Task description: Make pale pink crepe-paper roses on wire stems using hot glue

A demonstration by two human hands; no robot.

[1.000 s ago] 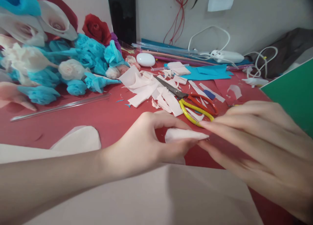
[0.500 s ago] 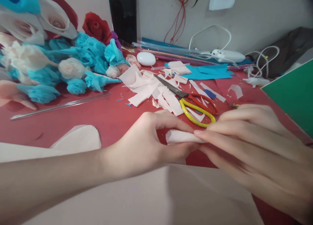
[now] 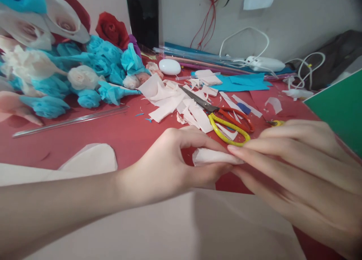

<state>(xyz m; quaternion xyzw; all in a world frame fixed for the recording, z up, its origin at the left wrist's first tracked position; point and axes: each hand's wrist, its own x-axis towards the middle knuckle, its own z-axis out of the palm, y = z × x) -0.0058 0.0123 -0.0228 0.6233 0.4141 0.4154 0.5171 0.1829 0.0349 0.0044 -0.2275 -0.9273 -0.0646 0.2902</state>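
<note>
A small folded piece of pale pink crepe paper [image 3: 210, 157] sits between both hands just above the red table [image 3: 121, 133]. My left hand [image 3: 172, 164] pinches its left end between thumb and forefinger. My right hand [image 3: 296, 173] pinches its right end with fingers pressed together and stretched toward the left. A large sheet of the same pale pink paper [image 3: 181, 226] lies under my forearm at the near edge.
Yellow-and-red scissors [image 3: 223, 118] lie on a heap of pale paper scraps [image 3: 175, 101] behind the hands. Blue, white and red paper flowers [image 3: 85, 64] fill the left. Thin wire rods [image 3: 70, 120], blue paper sheets [image 3: 243, 83], white cables [image 3: 263, 62] and a green sheet [image 3: 339, 109] are further off.
My right fingertips slid a little left along the folded paper and then eased back. The left hand kept its pinch in place.
</note>
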